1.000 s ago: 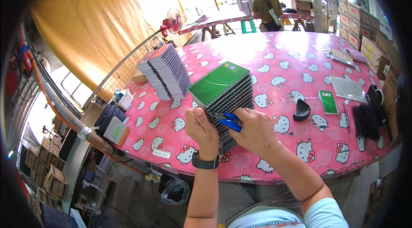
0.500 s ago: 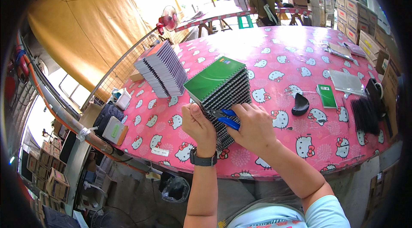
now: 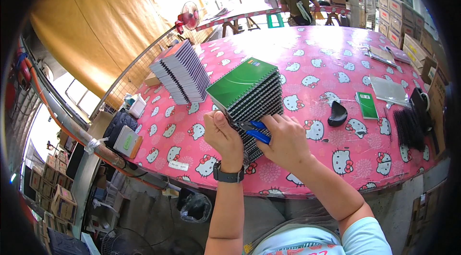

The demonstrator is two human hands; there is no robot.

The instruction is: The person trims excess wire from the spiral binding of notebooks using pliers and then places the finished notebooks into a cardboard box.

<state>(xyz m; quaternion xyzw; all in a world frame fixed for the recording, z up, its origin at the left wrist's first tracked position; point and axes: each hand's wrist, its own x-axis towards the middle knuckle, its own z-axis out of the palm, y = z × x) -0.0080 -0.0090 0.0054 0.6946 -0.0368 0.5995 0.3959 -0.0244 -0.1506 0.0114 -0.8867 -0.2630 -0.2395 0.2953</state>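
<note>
A tall stack of spiral-bound notebooks (image 3: 244, 82) with a green top cover stands before me, its black coil bindings facing my hands. My right hand (image 3: 287, 143) grips blue-handled cutting pliers (image 3: 259, 136), whose jaws are at the coils near the stack's left corner. Beside those jaws my left hand (image 3: 224, 136) is closed, thumb up, against the same corner. What its fingers hold, if anything, is hidden. To the left stands a second stack of notebooks (image 3: 180, 72), with pale page edges and dark coils.
A pink patterned cloth (image 3: 269, 173) covers the table. On its right lie a black curved object (image 3: 337, 114), a small green notebook (image 3: 367, 105), clear plastic sleeves (image 3: 386, 90) and black coils (image 3: 408, 128). A red fan (image 3: 190, 16) and a seated person (image 3: 297, 5) are beyond.
The view has shifted slightly. My hands and the pliers stay at the coils near the left corner, with only a small movement.
</note>
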